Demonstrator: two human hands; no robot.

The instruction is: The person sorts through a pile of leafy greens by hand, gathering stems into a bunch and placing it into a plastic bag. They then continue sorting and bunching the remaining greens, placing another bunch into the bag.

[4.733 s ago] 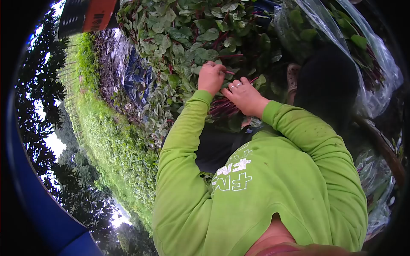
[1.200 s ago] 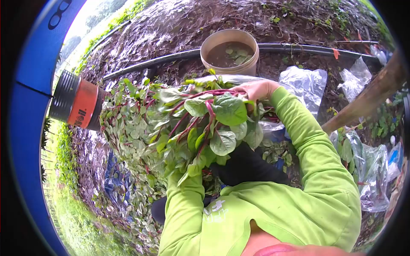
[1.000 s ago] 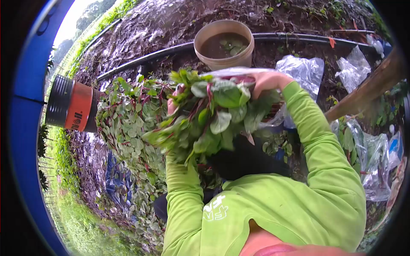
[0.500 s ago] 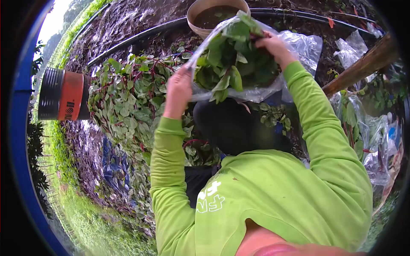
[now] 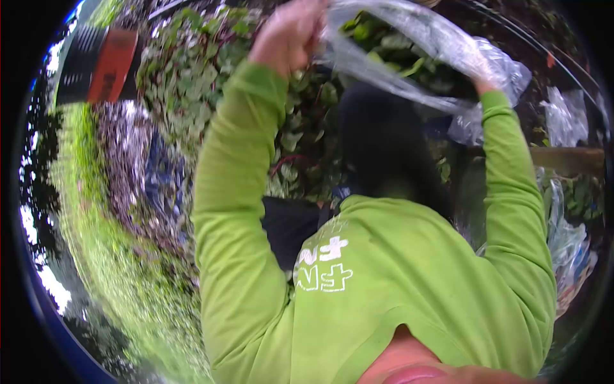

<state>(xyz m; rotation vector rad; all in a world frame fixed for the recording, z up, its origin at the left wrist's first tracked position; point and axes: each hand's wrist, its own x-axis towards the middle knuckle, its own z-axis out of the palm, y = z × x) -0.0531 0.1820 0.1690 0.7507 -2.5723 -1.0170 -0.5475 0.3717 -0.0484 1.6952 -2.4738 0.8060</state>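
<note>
A clear plastic bag (image 5: 390,80) with green leaves (image 5: 400,48) inside is stretched between my two hands at the top of the view. My left hand (image 5: 291,35) is closed on the bag's left edge. At the right side of the bag, my right hand (image 5: 487,75) is mostly covered by the plastic and blurred, so its fingers do not show clearly. A large heap of leafy stems (image 5: 192,83) with reddish stalks lies to the left of my left hand.
A black and orange drum (image 5: 109,67) is at the upper left. Blue sheeting (image 5: 163,176) lies below the leaf heap. A wooden pole (image 5: 569,160) and more clear plastic (image 5: 566,118) are at the right, with grass (image 5: 121,256) at the lower left.
Both hands have moved apart and my left hand is higher in the view. The leaves that stuck out of the bag's opening now lie inside it. The round basin has left the view.
</note>
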